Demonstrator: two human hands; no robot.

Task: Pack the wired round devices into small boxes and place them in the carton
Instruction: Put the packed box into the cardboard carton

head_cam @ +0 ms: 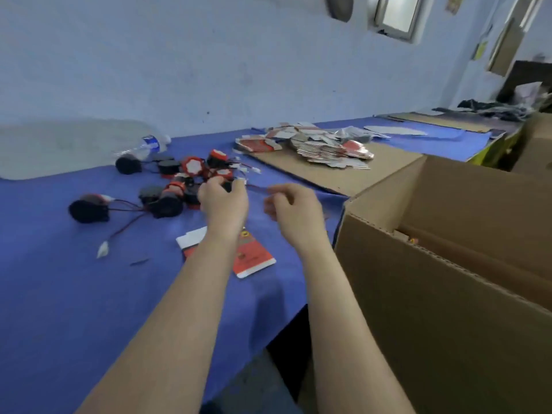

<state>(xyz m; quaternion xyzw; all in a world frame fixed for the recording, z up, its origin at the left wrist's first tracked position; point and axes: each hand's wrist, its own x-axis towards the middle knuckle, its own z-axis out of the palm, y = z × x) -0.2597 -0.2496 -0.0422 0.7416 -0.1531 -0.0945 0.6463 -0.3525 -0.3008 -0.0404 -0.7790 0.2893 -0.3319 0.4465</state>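
Several black and red round devices (167,186) with red and black wires lie in a loose heap on the blue table cover (74,294). My left hand (224,201) grips one device at the near right edge of the heap. Just to its right, my right hand (291,209) pinches that device's thin wire (258,189), stretched between the two hands. A flat red and white small box (254,258) lies on the cover under my left forearm. The big open brown carton (448,294) stands at the right, beside the table.
A pile of flat red and white box blanks (322,144) rests on a cardboard sheet (358,171) at the back. A clear plastic bottle (143,146) lies behind the heap. One device (88,210) sits apart at the left. More cartons stand far right.
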